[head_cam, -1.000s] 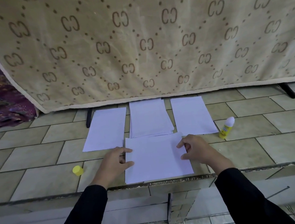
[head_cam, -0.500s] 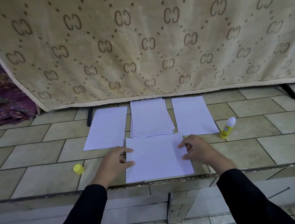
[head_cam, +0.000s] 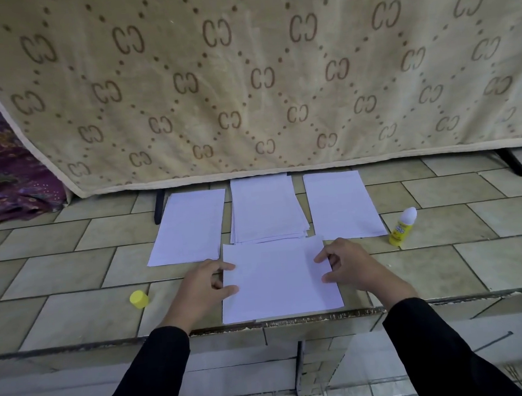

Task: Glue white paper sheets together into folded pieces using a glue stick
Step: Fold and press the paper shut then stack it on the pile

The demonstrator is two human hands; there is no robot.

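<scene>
A white paper sheet (head_cam: 278, 280) lies near the front edge of the tiled ledge, with a second sheet's edge showing under its lower side. My left hand (head_cam: 201, 290) holds its left edge with thumb and forefinger on the paper and the other fingers curled beside it. My right hand (head_cam: 349, 269) holds the right edge the same way. The uncapped yellow glue stick (head_cam: 402, 226) stands upright to the right, apart from both hands. Its yellow cap (head_cam: 139, 299) lies on the tiles to the left.
Behind the sheet lie a single sheet (head_cam: 188, 227) on the left, a stack of sheets (head_cam: 267, 210) in the middle and another sheet (head_cam: 343, 205) on the right. A beige patterned blanket (head_cam: 243, 74) hangs at the back. The ledge edge (head_cam: 77, 345) drops off in front.
Nothing has visibly moved; both hands stay at the sheet's side edges and only the camera view has shifted slightly.
</scene>
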